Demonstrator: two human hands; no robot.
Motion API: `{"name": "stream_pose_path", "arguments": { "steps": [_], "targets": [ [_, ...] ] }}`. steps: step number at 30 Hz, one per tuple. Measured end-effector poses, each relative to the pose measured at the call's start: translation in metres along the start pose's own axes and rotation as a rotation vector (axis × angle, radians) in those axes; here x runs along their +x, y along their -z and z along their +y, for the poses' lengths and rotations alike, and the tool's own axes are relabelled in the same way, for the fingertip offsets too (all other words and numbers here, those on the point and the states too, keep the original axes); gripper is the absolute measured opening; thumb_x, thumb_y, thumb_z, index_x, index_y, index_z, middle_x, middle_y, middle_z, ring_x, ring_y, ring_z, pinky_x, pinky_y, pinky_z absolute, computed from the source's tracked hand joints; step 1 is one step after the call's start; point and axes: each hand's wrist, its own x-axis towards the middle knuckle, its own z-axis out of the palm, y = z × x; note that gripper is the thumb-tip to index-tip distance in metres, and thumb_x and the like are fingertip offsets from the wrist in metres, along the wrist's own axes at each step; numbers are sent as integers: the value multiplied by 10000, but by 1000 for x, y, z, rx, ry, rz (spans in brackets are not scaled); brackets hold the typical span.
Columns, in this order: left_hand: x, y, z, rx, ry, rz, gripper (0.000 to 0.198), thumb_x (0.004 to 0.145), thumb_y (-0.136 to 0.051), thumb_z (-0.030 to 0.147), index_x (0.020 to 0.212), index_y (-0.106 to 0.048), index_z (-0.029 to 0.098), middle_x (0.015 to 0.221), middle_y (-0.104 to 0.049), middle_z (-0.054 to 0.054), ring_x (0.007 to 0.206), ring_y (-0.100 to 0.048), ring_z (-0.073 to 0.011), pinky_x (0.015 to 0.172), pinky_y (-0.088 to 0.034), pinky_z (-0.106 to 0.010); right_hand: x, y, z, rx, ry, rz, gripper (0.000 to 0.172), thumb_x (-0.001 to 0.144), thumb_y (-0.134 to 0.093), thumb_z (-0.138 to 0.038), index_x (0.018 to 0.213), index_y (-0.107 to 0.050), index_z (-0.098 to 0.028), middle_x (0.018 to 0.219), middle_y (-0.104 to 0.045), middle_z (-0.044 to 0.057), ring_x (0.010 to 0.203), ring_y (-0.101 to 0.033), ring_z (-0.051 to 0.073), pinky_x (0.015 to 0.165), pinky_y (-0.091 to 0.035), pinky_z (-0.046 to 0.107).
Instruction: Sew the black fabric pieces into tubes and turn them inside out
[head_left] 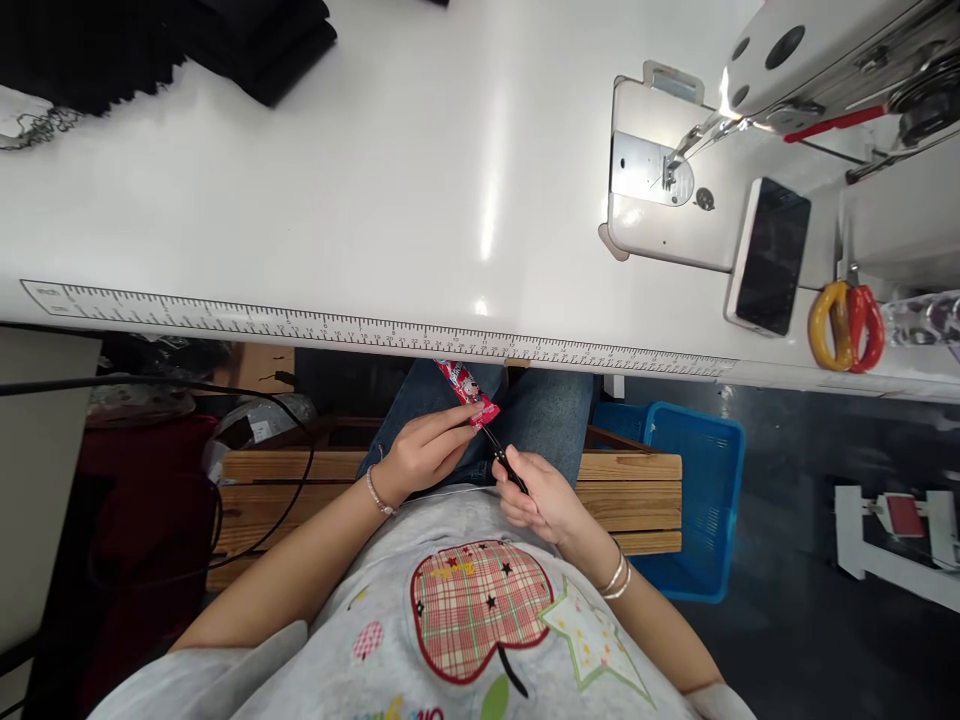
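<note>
My left hand (422, 452) is closed on a red printed packet (466, 385), its fingers along the packet's lower end. The packet's upper end passes under the table edge and is hidden. In my right hand (544, 497) is a slim black-handled tool (497, 452) with a thin tip; its exact kind is not clear. That tip points up and left at the packet's lower end, close to my left fingertips. Whether the two touch I cannot tell. Both hands are over my lap, just below the table edge.
A white table (360, 200) with a printed ruler (337, 325) lies ahead. At right are a sewing machine (652, 170), a phone (771, 255) and scissors (847, 325). Black fabric (247, 40) lies far left. Below are a wooden bench (630, 497), a blue basket (731, 500) and a black cable (310, 455).
</note>
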Motion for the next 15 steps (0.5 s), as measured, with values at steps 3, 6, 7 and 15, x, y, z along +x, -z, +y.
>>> {"name": "stream_pose_path", "arguments": {
  "steps": [3,6,7,15],
  "targets": [
    [1,1,1,7,-1,-1,247,833,-614,44,1054,-618,154,1174,-690,-133,1067,-667,-158,861,-581,-252,0,-1,0,-1,5,7,528,719,-669,-691,713,-489,-195,325,-320,-143,273,-151,16,319,-100,166],
    [1,1,2,7,-3,1,257,822,-625,35,1053,-620,147,1173,-689,-139,1070,-666,-158,864,-577,-249,-1,-2,0,-13,15,14,534,720,-660,-699,711,-487,-195,325,-319,-143,272,-151,17,317,-109,164],
    [1,1,2,8,-2,5,259,820,-629,35,1053,-621,147,1175,-688,-139,1068,-667,-158,862,-577,-248,-1,-2,-1,-15,20,14,533,722,-659,-700,710,-487,-195,324,-319,-143,271,-151,18,315,-111,163],
    [2,1,2,33,-4,16,215,836,-621,57,1027,-623,157,1179,-691,-135,1039,-682,-154,848,-582,-240,-1,6,5,-14,27,-8,498,784,-617,-676,729,-489,-197,332,-313,-140,276,-149,23,317,-123,160]
  ]
}}
